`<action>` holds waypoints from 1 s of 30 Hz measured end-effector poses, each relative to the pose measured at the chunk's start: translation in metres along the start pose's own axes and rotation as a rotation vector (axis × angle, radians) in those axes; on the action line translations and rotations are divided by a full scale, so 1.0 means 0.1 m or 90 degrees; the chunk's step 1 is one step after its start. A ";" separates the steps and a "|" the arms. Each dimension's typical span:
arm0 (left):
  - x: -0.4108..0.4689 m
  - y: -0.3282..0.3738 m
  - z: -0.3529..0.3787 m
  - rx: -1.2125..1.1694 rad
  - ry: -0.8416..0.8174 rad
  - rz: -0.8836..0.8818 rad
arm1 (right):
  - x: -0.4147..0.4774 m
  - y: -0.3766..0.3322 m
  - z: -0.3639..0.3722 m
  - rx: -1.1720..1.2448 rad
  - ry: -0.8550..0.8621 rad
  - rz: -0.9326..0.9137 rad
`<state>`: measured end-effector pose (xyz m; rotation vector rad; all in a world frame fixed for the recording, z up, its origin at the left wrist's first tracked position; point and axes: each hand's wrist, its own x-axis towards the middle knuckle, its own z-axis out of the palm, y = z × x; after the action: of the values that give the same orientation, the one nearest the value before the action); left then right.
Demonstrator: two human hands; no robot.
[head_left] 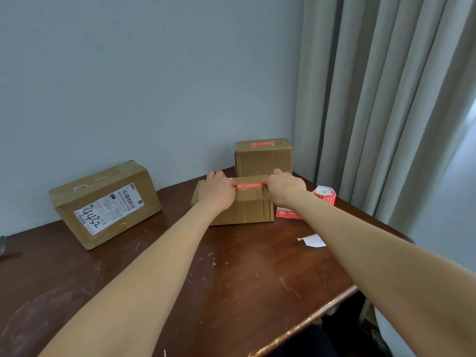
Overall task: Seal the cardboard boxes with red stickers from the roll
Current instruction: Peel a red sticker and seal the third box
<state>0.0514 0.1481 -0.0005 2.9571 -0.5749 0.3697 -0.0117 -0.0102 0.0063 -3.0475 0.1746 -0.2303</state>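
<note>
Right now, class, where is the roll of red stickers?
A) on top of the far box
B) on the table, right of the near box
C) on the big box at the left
B: the roll stands on the table, off to the right of the near box.

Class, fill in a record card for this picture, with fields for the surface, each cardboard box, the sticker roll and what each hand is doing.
Surface: scratched brown table
Middle box: red sticker lies across its top
Left hand: holds the sticker's left end
Right hand: holds its right end
Far box: behind the middle one, red strip already on top
Left box: shipping label, no red sticker visible
Sticker roll: on the table, right of the middle box
Loose item: white paper scrap
</note>
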 end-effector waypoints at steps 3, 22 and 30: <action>0.01 0.00 0.01 -0.011 0.001 -0.011 | -0.01 0.01 0.02 0.010 -0.003 0.007; -0.16 0.03 -0.07 0.012 0.017 0.034 | -0.15 0.04 -0.02 0.014 -0.003 -0.014; -0.17 0.01 -0.08 0.020 0.019 0.042 | -0.13 0.02 -0.04 0.009 0.019 -0.006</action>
<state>0.0343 0.1543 0.0031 2.9627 -0.6703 0.4318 -0.0253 -0.0105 0.0078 -3.0328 0.1609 -0.2772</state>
